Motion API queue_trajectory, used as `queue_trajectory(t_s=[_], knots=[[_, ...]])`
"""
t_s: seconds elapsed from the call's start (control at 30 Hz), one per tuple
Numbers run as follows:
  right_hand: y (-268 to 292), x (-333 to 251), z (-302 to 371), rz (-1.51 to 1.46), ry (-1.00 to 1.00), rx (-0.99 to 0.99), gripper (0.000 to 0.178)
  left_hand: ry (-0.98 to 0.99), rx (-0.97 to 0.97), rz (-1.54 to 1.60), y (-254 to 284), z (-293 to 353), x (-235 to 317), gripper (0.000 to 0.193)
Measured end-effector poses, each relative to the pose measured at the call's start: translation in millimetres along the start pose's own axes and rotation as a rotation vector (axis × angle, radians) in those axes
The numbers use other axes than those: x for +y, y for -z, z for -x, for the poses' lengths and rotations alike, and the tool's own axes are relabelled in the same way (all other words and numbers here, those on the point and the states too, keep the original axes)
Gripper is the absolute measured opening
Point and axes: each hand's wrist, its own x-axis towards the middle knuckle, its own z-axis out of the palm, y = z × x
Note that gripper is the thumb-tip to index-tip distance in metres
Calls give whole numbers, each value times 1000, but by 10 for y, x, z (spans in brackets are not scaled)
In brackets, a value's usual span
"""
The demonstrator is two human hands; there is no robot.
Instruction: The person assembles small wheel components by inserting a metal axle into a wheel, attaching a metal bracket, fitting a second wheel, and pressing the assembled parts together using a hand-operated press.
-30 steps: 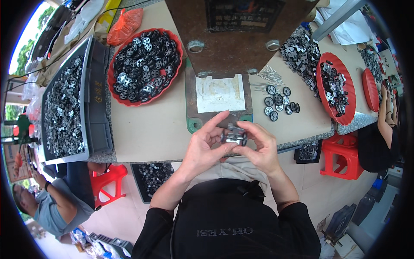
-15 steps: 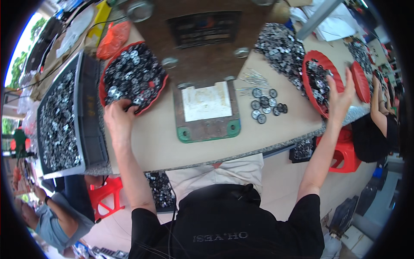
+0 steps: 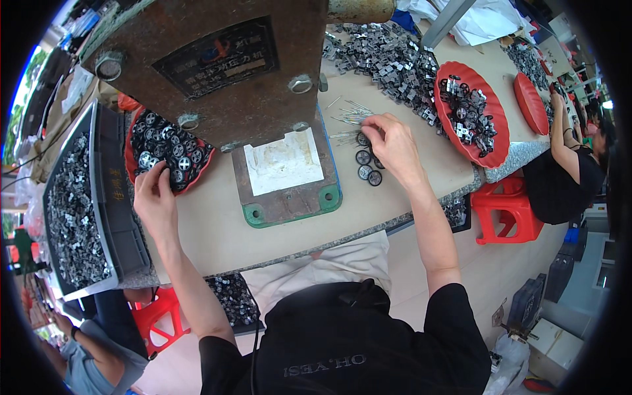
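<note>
My left hand is at the near rim of a red basin full of small black wheels. Its thumb and fingers are pinched together, and what is between them, if anything, is too small to make out. My right hand reaches over thin metal pins lying on the table, fingers closed and bent down. Its fingertips hide whatever they hold. Just below that hand lie several loose black wheels, partly covered by it. Between my hands stands a press, its green-edged base topped by a white pad.
The press's brown body rises at the far middle. A grey crate of small metal parts stands at left. At right are a metal-part heap, a red scalloped dish and another red dish. Other people sit on both sides.
My right hand has left the red dish on the right and come left to the pins, its fingers closing. My left hand stays at the basin. The whole view has shifted.
</note>
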Motion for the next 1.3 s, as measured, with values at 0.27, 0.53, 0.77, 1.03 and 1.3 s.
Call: queue_trajectory(t_s=[0.27, 0.53, 0.77, 1.03, 1.3], knots=[[-17, 12, -254, 108, 41, -60, 8, 654, -549, 1357, 119, 813, 690, 16], [60, 59, -363, 178, 97, -146, 5, 965, -778, 1594, -57, 1208, 997, 41], [169, 120, -339, 154, 143, -140, 6, 980, -805, 1532, -67, 1235, 999, 39], [142, 288, -340, 308, 194, -144, 4, 990, -805, 1700, -89, 1266, 977, 44], [332, -329, 83, 5, 372, -45, 10, 851, -857, 1793, -143, 1348, 892, 42]])
